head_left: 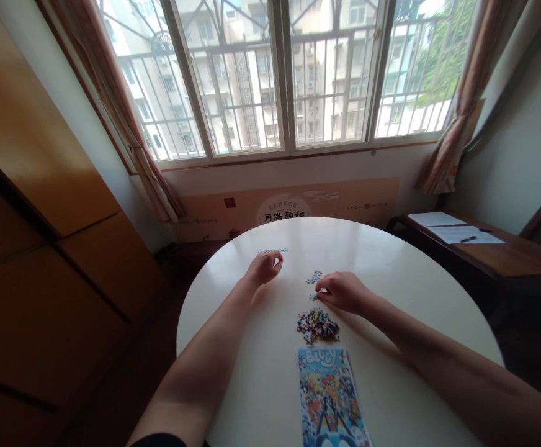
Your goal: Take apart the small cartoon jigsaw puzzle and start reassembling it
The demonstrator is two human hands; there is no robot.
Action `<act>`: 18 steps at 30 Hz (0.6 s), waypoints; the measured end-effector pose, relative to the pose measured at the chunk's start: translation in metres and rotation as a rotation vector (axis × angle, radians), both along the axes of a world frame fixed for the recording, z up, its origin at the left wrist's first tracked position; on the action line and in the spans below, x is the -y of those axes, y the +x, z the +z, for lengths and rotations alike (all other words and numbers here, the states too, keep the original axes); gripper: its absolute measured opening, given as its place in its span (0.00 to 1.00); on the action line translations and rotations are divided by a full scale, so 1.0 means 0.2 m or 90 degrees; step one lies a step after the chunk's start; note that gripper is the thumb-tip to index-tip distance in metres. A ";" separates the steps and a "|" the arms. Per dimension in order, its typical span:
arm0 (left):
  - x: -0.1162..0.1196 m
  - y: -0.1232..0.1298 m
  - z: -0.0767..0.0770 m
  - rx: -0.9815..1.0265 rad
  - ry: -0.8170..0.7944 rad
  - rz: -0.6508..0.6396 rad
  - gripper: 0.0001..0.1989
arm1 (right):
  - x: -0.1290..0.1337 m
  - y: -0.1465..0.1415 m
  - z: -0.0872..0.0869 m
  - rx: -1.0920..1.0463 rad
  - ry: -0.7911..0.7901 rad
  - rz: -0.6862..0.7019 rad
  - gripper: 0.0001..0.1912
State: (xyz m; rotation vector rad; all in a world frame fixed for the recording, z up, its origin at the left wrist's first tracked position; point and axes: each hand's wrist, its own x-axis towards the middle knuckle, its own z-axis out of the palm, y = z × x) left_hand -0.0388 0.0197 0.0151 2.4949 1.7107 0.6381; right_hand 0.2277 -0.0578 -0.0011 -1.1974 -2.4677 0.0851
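Near the far side of the round white table, my left hand [263, 267] is curled, thumb and fingertips almost meeting. Its fingers are at a row of joined jigsaw puzzle pieces [265, 251], partly hidden behind the hand; whatever they pinch is too small to make out. My right hand [344, 290] is closed in a pinch over a small puzzle piece [313, 297] on the tabletop. Just beyond its fingertips lies a small group of puzzle pieces [316, 277]. Closer to me is a heap of loose, mixed-colour puzzle pieces [317, 326].
A blue printed "Bluey" puzzle picture [329, 397] lies on the white table [391, 267] at the near side. To the right stands a brown wooden table [522, 254] with papers [466, 234] and a dark pen. Barred windows and curtains are behind; wooden cabinets [51, 186] stand left.
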 end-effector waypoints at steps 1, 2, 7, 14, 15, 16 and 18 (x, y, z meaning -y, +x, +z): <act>0.01 0.03 0.02 0.006 -0.010 -0.029 0.11 | 0.00 0.00 0.00 -0.011 0.010 -0.010 0.07; 0.03 0.06 0.04 0.012 -0.024 -0.059 0.11 | 0.00 0.01 0.01 -0.024 0.021 -0.021 0.07; 0.11 0.21 0.09 0.001 -0.178 -0.242 0.08 | -0.04 0.10 0.04 -0.099 0.080 -0.107 0.12; 0.17 0.29 0.12 -0.030 -0.277 -0.331 0.11 | -0.15 0.23 0.00 -0.161 0.090 -0.173 0.13; 0.17 0.29 0.12 -0.033 -0.279 -0.335 0.11 | -0.16 0.24 -0.01 -0.167 0.088 -0.174 0.13; 0.17 0.30 0.12 -0.036 -0.282 -0.341 0.11 | -0.16 0.24 -0.01 -0.171 0.086 -0.175 0.13; 0.18 0.30 0.11 -0.043 -0.285 -0.352 0.11 | -0.16 0.24 -0.02 -0.176 0.083 -0.174 0.13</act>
